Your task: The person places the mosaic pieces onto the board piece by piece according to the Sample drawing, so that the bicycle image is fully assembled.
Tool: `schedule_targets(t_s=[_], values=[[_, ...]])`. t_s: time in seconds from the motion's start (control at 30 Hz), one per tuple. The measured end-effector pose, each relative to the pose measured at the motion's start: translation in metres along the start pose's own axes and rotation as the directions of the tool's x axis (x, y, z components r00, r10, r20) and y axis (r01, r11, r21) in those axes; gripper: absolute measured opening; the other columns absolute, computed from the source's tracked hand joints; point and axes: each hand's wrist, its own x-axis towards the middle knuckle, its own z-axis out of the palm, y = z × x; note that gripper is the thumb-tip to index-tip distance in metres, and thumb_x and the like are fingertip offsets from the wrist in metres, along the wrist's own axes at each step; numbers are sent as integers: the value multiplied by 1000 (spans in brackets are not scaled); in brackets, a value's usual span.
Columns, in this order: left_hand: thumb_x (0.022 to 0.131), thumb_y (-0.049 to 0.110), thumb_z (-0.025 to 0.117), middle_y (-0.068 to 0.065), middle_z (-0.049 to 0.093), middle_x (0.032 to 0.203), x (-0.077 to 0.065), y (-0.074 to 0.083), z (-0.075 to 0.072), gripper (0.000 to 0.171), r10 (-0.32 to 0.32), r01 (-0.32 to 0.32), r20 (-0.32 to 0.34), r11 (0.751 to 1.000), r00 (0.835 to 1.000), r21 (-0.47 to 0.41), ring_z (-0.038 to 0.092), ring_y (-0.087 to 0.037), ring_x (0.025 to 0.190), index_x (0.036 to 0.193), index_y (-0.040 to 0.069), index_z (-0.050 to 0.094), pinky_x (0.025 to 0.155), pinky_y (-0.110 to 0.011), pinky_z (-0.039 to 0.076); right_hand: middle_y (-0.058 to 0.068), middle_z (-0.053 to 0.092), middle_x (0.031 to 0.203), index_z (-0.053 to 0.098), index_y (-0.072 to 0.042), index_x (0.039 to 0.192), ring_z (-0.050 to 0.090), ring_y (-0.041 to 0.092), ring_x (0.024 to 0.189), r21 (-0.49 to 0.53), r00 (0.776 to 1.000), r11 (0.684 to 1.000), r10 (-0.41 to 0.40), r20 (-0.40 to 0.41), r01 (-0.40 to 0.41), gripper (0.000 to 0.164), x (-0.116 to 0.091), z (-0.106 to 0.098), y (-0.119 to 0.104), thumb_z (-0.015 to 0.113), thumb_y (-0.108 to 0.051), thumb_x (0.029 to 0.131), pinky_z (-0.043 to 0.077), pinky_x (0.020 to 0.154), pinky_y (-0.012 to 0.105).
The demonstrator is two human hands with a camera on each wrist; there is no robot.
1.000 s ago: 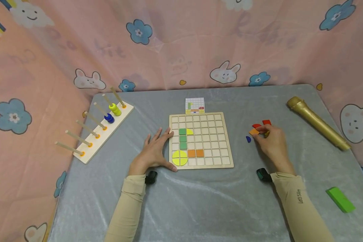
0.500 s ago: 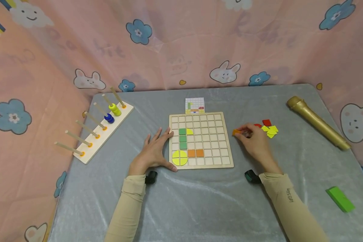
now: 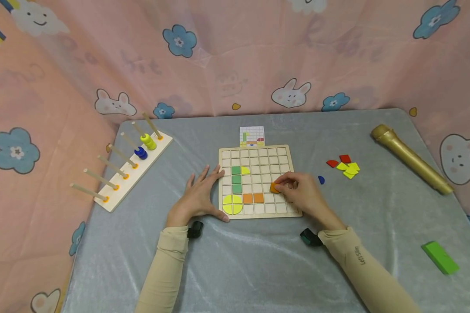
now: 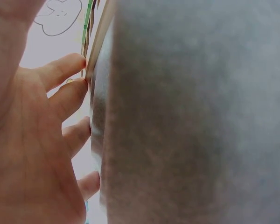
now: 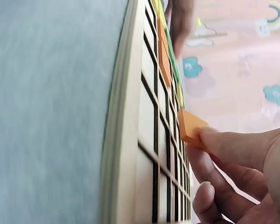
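Note:
A wooden grid board (image 3: pixel 258 152) lies in the middle of the table, with green squares (image 3: pixel 236 179), a yellow circle of quarter tiles (image 3: pixel 233 204), a small yellow tile (image 3: pixel 245 170) and two orange squares (image 3: pixel 253 198) set in its cells. Thumb and fingers of my right hand (image 3: pixel 303 191) pinch an orange tile (image 5: pixel 192 128) over the board's right half. My left hand (image 3: pixel 197 198) is spread along the left side, thumb at the lower left corner and fingertips at the edge. In the left wrist view its fingertips meet the board's edge.
Loose red (image 3: pixel 332 164), yellow (image 3: pixel 348 170) and blue (image 3: pixel 321 179) tiles lie right of the board. A pattern card (image 3: pixel 252 136) sits behind it. Around them are a pegged stand (image 3: pixel 135 174), a gold microphone-shaped object (image 3: pixel 411 159) and a green block (image 3: pixel 441 258).
My right hand has picked the orange tile from the pile and carried it left, from beside the loose pieces to over the board. The left hand has stayed in place.

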Motion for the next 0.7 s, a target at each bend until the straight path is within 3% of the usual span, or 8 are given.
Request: schedule_targets(t_s=[0.27, 0.47, 0.7], values=[[54, 46, 107, 5, 10, 180, 0, 1, -1, 144, 2, -2, 1, 1000, 1000, 1, -1, -25, 168, 170, 20, 28, 132, -63, -7, 4, 70, 82, 82, -6, 97, 55, 15, 71, -16, 997, 1000, -19, 78, 20, 6, -1, 12, -6, 82, -11, 93, 44, 62, 23], [53, 47, 107, 5, 11, 180, 0, 0, 0, 143, 3, -3, -3, 1000, 1000, 0, -1, -26, 168, 170, 20, 28, 132, -64, -6, 5, 71, 89, 83, -6, 96, 57, 17, 83, -31, 997, 999, -23, 72, 26, 5, -2, 14, -6, 83, -10, 92, 47, 71, 27], [54, 47, 107, 5, 11, 180, 1, -1, 0, 143, 5, -5, -1, 1000, 1000, -1, -1, -25, 168, 170, 21, 28, 132, -63, -7, 7, 77, 95, 86, -7, 91, 56, 23, 90, -79, 993, 991, -102, 54, 106, 2, -2, 16, -3, 85, -8, 89, 42, 79, 34]])
